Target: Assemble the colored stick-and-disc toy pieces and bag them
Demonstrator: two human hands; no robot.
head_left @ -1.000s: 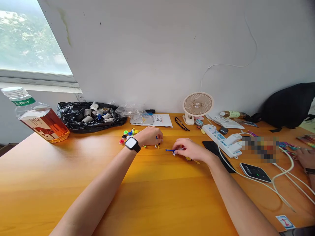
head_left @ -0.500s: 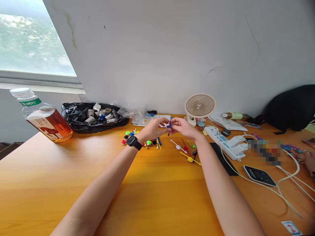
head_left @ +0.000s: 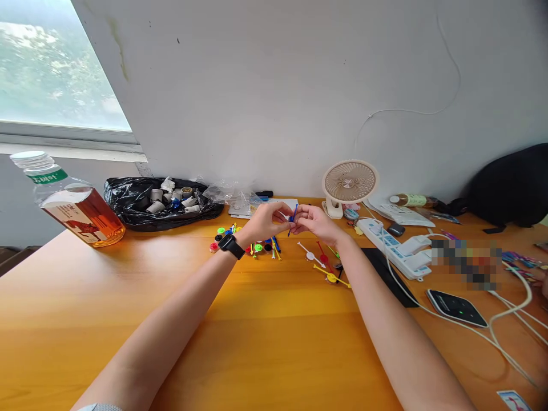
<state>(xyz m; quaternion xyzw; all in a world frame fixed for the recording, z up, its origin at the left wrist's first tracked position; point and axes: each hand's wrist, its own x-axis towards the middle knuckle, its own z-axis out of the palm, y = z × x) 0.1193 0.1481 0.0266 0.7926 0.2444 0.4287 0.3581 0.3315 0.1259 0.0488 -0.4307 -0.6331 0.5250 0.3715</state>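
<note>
At the far left, a bottle (head_left: 81, 214) stands on the tabletop (head_left: 257, 342), and next to it lies a black plastic bag (head_left: 124, 200). Then comes a group of small coloured parts (head_left: 258, 249), below the left hand (head_left: 264, 221) in the view. This hand has thumb and forefinger curved, with a gap inside the curve, and their tips seem to hold the left side of a blue piece (head_left: 293, 218). The blue piece is raised between both hands; its long axis runs nearly up and down in the view, the upper end leaning a little rightward. The right hand (head_left: 319, 224) pinches it from the right, fingers closely bent; neither hand is clearly nearer. Further right, below this hand, lie a white piece (head_left: 310, 256) and a yellow piece (head_left: 331, 278).
</note>
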